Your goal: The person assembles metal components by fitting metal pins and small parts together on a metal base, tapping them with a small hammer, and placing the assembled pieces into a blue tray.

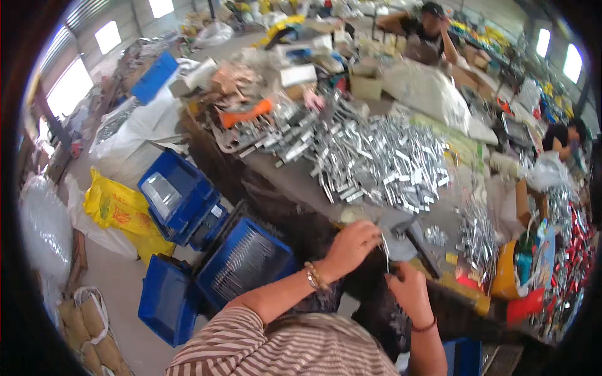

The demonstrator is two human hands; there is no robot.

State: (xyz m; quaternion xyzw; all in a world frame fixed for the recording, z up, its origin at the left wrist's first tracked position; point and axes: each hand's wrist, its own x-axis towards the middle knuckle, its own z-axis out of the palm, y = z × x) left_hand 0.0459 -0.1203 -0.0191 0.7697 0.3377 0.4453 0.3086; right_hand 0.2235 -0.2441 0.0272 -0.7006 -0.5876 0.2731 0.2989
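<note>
Both hands meet over the near edge of the bench. My left hand (355, 249), with a beaded bracelet at the wrist, has its fingers closed on the upper end of a thin shiny metal strip (385, 252). Below it, my right hand (409, 289) pinches the strip's lower end. Right beside them on the bench is a dark hammer-like tool (421, 249), lying over a grey round plate (401, 233). A large heap of silvery metal pieces (382, 160) spreads beyond my hands. Smaller piles of metal pieces (478, 238) lie to the right.
Blue bins (248, 260), one holding rows of metal pieces, stand at my left near a yellow sack (122, 210). A yellow container (506, 269) and many red pieces (574, 250) are at the right. Another person (428, 34) is across the bench; a second person (564, 138) is far right.
</note>
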